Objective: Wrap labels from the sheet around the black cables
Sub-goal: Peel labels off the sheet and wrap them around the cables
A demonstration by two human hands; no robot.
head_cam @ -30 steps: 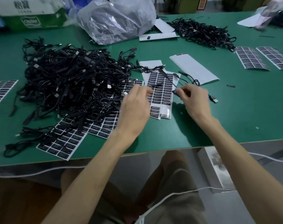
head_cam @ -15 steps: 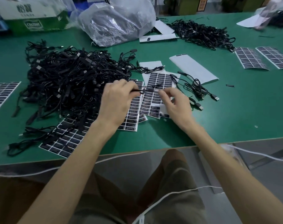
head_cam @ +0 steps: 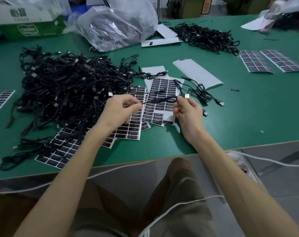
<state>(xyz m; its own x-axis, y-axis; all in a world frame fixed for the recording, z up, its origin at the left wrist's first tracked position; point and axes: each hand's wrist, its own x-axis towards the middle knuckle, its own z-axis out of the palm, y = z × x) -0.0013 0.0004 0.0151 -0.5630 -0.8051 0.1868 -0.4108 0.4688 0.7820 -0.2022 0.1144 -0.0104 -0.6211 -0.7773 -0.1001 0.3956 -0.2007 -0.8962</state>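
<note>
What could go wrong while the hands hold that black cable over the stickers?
The cable, pinched between the left hand and the right hand, looks looped, so it might tangle. It hangs just over the label sheet and could snag or drag it. The big cable pile lies on other sheets, which may crease their labels.

Dull, shiny and soft things on a work table.

The table top [head_cam: 247, 120] is smooth, dull green. The black cable [head_cam: 159, 100] and the cable pile [head_cam: 63, 89] look like dull plastic. The USB plug [head_cam: 185, 96] is shiny metal. The label sheet [head_cam: 164, 86] is glossy paper. The bag [head_cam: 118, 26] is clear, crinkly, shiny plastic. The box [head_cam: 27, 19] is cardboard. The shorts [head_cam: 179, 194] are cloth.
</note>
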